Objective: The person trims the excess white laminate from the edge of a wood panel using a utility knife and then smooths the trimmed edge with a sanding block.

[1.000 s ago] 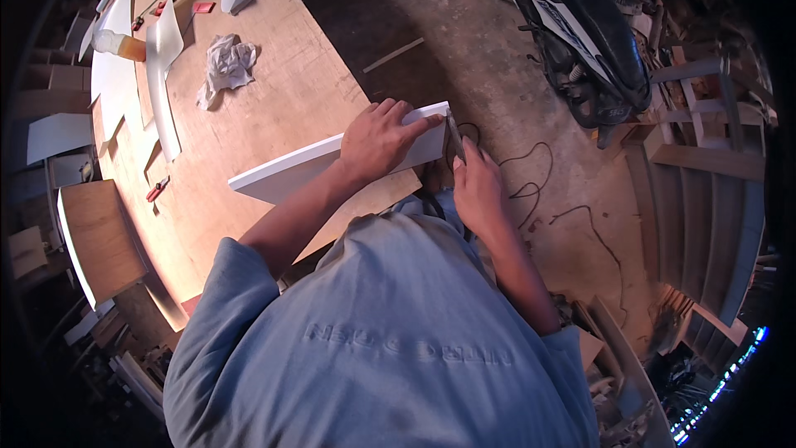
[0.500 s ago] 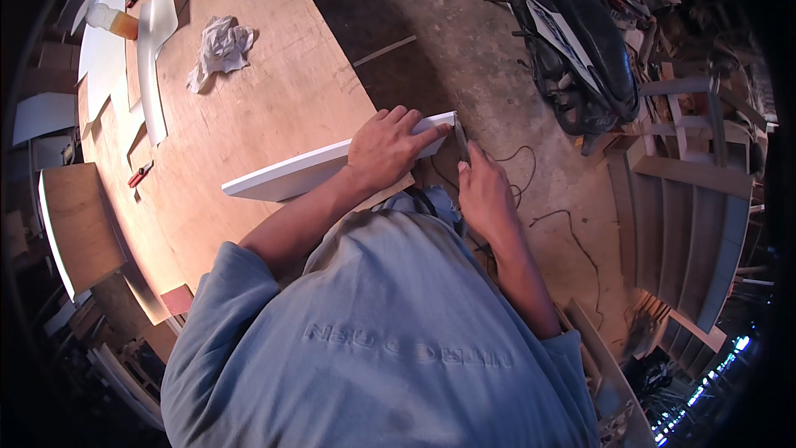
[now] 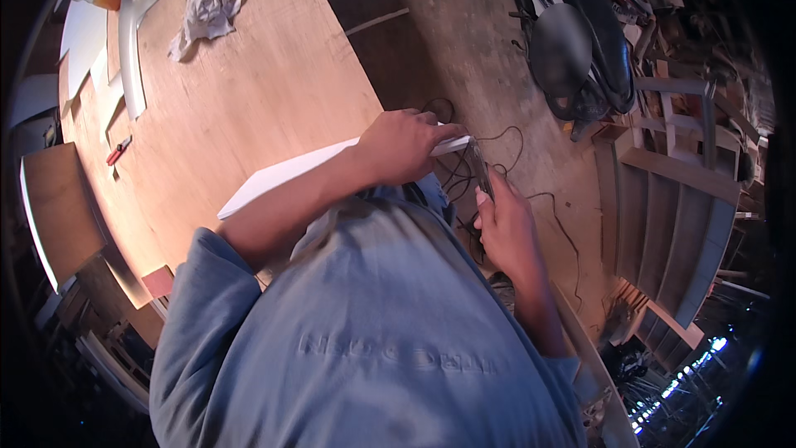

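A long white board (image 3: 274, 176) lies across the edge of a large plywood table (image 3: 240, 91), its right end sticking out past the table. My left hand (image 3: 402, 145) grips that board near its right end, fingers wrapped over the top. My right hand (image 3: 506, 228) is just below the board's tip and holds a thin dark blade-like tool (image 3: 482, 168) that points up at the board's end. The tool's tip is blurred. My grey sleeve and shirt hide the lower part of the board and table edge.
A crumpled rag (image 3: 203, 17), white board offcuts (image 3: 133, 41) and a small red tool (image 3: 118, 150) lie on the far part of the table. Black cables (image 3: 506, 145) trail over the dirt floor. A parked motorbike (image 3: 572, 41) and wooden frames (image 3: 680, 199) stand at right.
The view has shifted, so the table and board sit lower and farther right in the picture. My hands have kept their grips, with the right hand now a little lower under the board's end.
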The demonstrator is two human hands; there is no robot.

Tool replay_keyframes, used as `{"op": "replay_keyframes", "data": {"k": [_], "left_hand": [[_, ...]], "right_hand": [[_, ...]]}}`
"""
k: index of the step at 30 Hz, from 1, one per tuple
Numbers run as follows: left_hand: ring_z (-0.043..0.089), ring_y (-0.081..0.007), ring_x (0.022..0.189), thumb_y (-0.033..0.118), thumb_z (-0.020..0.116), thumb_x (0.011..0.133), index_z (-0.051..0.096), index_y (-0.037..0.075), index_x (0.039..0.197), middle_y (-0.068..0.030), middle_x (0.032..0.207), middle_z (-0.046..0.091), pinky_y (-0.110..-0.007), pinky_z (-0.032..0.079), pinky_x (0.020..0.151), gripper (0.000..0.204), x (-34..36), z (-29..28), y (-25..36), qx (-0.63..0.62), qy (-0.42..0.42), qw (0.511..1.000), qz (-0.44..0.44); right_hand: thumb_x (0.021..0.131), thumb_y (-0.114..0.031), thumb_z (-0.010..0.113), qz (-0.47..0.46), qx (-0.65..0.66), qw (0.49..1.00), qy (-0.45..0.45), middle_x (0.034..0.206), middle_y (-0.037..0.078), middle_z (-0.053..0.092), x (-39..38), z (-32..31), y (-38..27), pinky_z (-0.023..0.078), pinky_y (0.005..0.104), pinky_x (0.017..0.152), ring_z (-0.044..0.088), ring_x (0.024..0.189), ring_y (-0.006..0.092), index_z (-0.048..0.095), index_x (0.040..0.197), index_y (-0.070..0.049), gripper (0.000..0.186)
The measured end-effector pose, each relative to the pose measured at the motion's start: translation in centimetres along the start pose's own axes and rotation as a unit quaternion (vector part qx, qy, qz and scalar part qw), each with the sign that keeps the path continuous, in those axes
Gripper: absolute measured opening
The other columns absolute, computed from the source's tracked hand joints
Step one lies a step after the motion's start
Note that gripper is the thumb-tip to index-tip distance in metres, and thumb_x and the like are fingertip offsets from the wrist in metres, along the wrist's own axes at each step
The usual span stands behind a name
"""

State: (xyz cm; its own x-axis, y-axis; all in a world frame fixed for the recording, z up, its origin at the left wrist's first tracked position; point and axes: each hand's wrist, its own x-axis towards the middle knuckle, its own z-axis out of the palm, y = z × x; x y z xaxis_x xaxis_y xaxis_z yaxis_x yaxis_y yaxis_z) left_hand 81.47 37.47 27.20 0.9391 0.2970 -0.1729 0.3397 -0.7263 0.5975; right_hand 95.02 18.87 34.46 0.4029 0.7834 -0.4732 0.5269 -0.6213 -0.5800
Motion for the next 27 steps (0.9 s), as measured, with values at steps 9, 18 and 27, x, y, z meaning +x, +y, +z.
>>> {"op": "replay_keyframes", "data": {"k": [9, 18, 27], "left_hand": [[0.061, -0.0394, 0.125, 0.011, 0.078, 0.079, 0.064, 0.021, 0.142, -0.0158, 0.130, 0.063, -0.049, 0.056, 0.104, 0.066, -0.6, 2.9, 1.1, -0.137, -0.028, 0.990, -0.001], [0.059, -0.0406, 0.128, 0.006, 0.078, 0.074, 0.065, 0.016, 0.140, -0.0089, 0.143, 0.065, -0.048, 0.056, 0.107, 0.068, -1.4, 4.6, 2.1, -0.161, -0.014, 0.987, 0.007], [0.060, -0.0386, 0.126, 0.006, 0.078, 0.075, 0.065, 0.015, 0.142, -0.0095, 0.140, 0.067, -0.047, 0.059, 0.103, 0.069, -1.8, 5.4, 2.7, -0.146, 0.001, 0.989, -0.004]], "right_hand": [[0.109, -0.016, 0.053, 0.096, 0.071, 0.992, -0.044, 0.108, 0.026, 0.065, -2.9, -0.3, 1.0, 0.054, 0.0493, 0.082, 0.068, 0.093, 0.0414, 0.053, 0.148, 0.001, 0.042], [0.108, -0.015, 0.053, 0.048, -0.001, 0.997, -0.060, 0.121, 0.030, 0.066, -3.9, -0.6, 3.7, 0.052, 0.0536, 0.092, 0.066, 0.109, 0.0489, 0.054, 0.145, 0.004, 0.041], [0.108, -0.014, 0.052, 0.057, -0.006, 0.994, -0.090, 0.120, 0.033, 0.065, -3.5, -0.2, 3.7, 0.050, 0.0553, 0.093, 0.063, 0.110, 0.0531, 0.055, 0.141, 0.007, 0.039]]}}
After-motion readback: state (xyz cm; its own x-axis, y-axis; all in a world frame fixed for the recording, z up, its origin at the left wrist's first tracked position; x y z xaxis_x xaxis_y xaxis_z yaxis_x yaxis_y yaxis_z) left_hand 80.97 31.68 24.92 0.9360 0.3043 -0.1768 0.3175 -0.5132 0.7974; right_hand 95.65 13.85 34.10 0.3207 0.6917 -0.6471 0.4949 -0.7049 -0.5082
